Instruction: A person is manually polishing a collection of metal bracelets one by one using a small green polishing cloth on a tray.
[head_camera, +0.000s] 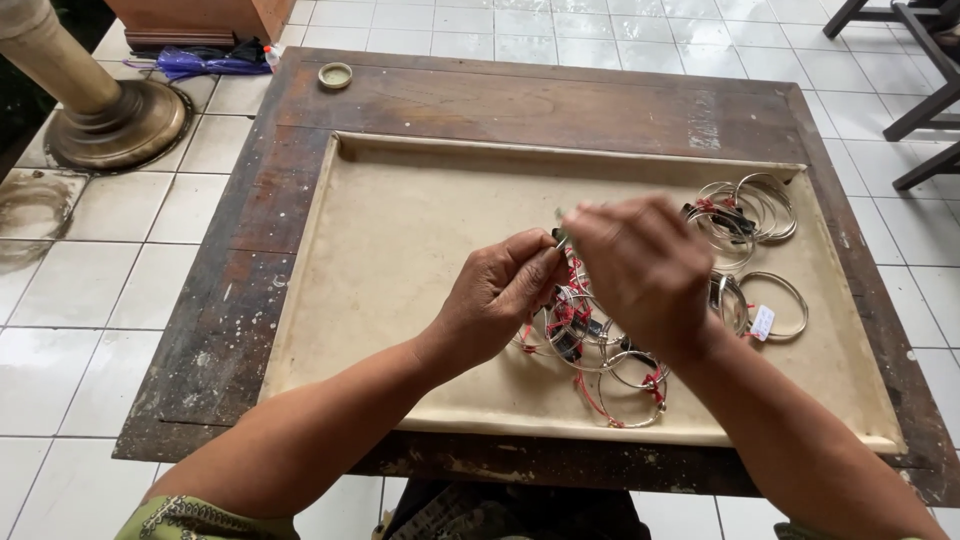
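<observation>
Head view, left hand: the left hand is hovering over the middle of the tray, its fingers closed together and pinching a small dark-and-silver piece at the fingertips.
Head view, right hand: the right hand is meeting the left one from the other side; it is blurred, so I cannot tell if its fingers are gripping the same piece or only touching it.
Head view, thing in hand: the small piece is sitting between both hands, lifted above the tray, perhaps a clasp or a tag, too small to say.
Head view, below the hands: a heap of silver bangles with red threads is lying on the tray just under the hands.
Head view, other bangles: a second pile is lying near the far right corner, and one single bangle with a white tag is lying well apart from the heap.
Head view, tray: the beige tray is resting on a worn dark wooden table.
Head view, table top: a small round lid is sitting near the far edge.
Doing it well: the work seems to be going best with the piece kept pinched firmly and low over the tray, so a dropped part is landing on the tray.
</observation>
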